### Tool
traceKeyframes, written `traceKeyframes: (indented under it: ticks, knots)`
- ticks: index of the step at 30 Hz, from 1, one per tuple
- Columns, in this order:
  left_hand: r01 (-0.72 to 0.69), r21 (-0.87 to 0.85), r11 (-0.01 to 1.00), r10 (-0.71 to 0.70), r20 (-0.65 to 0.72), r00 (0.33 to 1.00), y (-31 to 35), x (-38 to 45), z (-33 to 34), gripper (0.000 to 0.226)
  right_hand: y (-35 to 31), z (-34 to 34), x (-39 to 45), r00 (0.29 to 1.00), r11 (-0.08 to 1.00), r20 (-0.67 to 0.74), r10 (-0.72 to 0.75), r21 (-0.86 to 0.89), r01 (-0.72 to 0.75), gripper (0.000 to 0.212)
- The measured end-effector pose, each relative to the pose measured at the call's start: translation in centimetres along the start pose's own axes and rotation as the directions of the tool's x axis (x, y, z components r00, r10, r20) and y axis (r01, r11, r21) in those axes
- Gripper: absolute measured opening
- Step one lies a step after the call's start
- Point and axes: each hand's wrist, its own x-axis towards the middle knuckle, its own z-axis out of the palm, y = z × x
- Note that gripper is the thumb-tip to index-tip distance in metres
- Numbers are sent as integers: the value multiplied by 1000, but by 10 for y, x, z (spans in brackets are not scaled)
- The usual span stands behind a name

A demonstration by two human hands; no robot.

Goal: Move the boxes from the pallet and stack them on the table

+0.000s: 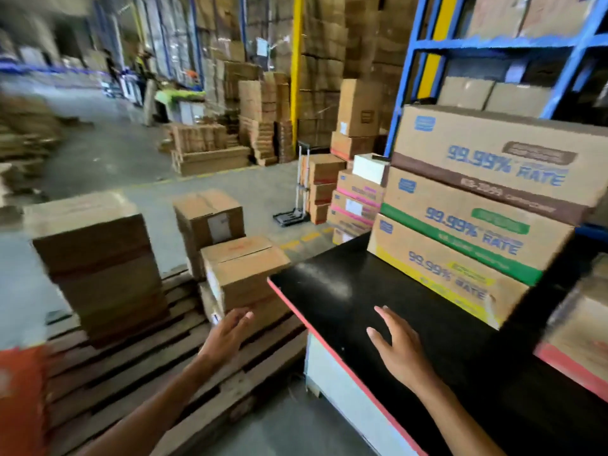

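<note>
A wooden pallet [138,383] lies at the lower left with plain brown boxes on it: a tall stack [98,268] at the left, a box [210,218] at the back, and a nearer box [245,274]. On the black table [335,291] with a red edge stand three stacked printed boxes [477,218]. My left hand [227,334] is open with straight fingers, stretched out over the pallet just short of the nearer box. My right hand [401,347] hovers open over the table top. Neither hand holds anything.
Another box [579,330] sits at the table's right edge. Blue racking [411,77] with cartons rises behind the table. A folding hand trolley [296,209] and stacks of pink-striped boxes [355,205] stand beyond the table. People stand far down the aisle.
</note>
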Motion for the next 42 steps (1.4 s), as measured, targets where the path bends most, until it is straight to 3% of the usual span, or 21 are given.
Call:
traceKeyframes:
  ticks: [6, 13, 19, 30, 36, 39, 42]
  knots:
    - [144, -132, 981, -166, -170, 971, -84, 19, -120, 14, -97, 106, 82, 980, 997, 184, -77, 45, 69, 50]
    - [209, -172, 963, -236, -160, 958, -147, 90, -202, 14, -183, 208, 177, 939, 991, 345, -4, 126, -42, 53]
    - [233, -240, 943, -268, -127, 955, -158, 154, -221, 27, -210, 250, 231, 912, 996, 409, -20, 91, -19, 53]
    - [377, -233, 896, -415, -143, 899, -188, 332, -166, 33, -148, 316, 433, 857, 992, 513, 54, 67, -103, 56]
    - [546, -245, 801, -588, -152, 794, -240, 434, -109, 18, -70, 369, 558, 841, 979, 509, 183, -19, -201, 59]
    - [615, -267, 742, -658, -113, 744, -270, 466, -87, 31, -30, 396, 598, 824, 947, 477, 306, -60, -317, 65]
    - [678, -278, 681, -717, -62, 695, -301, 490, -64, 54, 5, 426, 619, 763, 896, 499, 411, -69, -438, 69]
